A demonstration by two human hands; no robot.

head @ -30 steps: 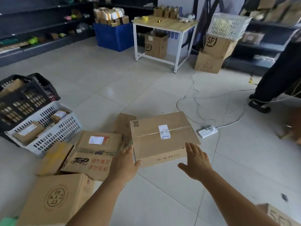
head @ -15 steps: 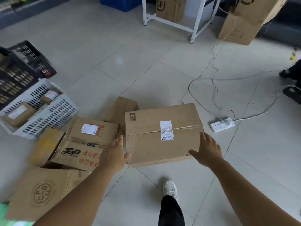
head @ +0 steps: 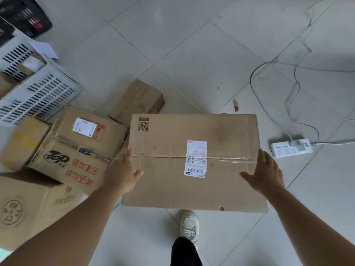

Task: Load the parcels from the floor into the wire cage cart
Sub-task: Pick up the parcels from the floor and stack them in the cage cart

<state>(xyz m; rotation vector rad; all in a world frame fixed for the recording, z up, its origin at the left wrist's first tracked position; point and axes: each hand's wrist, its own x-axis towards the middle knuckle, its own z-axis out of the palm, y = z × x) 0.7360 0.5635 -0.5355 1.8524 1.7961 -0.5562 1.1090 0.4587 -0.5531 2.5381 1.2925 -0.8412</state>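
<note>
Left hand (head: 123, 173) and right hand (head: 266, 172) press flat-fingered against the big box's (head: 194, 162) side edges; with no curled grip, it could slip free.

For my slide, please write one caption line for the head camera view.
Left hand and right hand press the sides of a large taped parcel among other floor boxes.

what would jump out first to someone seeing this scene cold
The big cardboard box in the centre, with a white shipping label over its taped seam, flanked by the left hand and right hand on its sides. Left of it lies a cluster of smaller parcels; a white power strip and trailing cable sit right.
</note>
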